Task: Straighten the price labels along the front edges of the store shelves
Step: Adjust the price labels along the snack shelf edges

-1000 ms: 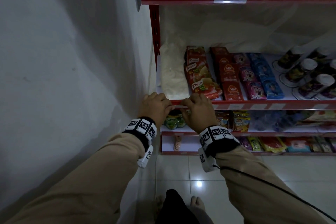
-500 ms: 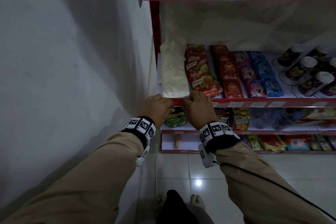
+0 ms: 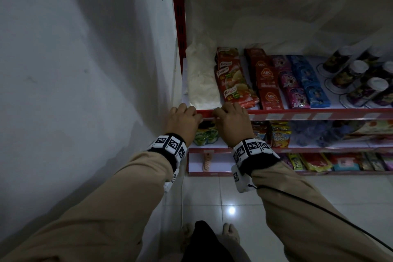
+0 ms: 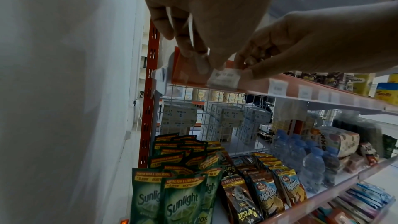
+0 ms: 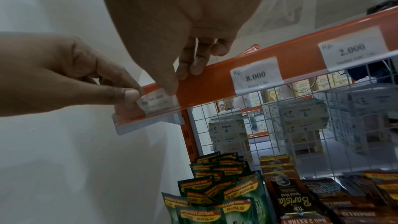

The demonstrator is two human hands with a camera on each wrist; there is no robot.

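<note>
- Two hands meet at the left end of the middle shelf: the left hand [image 5: 71,72] has thumb and forefinger curled together in a pinch on the left edge of the small price label [image 5: 158,102], and the right hand [image 4: 305,40] has its thumb pressed on the label's right end, with the other fingers bent over the top of the shelf edge.
- Neither hand is spread wide; both are closed down to fingertip work, the left clamped on the paper, the right steadying it against the rail.
- That label sits at the far left of the orange shelf-edge strip [image 5: 215,81], behind a clear plastic cover, and from the right wrist view it looks slightly skewed against the strip's line.
- By my judgement it is a scrap of thin paper: almost weightless, limp, easy to crease or tear, and likely to slide freely inside the smooth channel.
- Best taken by its two short ends, with light pressure, nudging it level rather than pulling, since a hard tug could slip it out of the holder.
- Further right on the same strip, the 8.000 label [image 5: 256,75] and the 2.000 label [image 5: 353,50] sit apart from both hands, untouched.
- Below hang green Sunlight sachets [image 4: 185,200].
</note>
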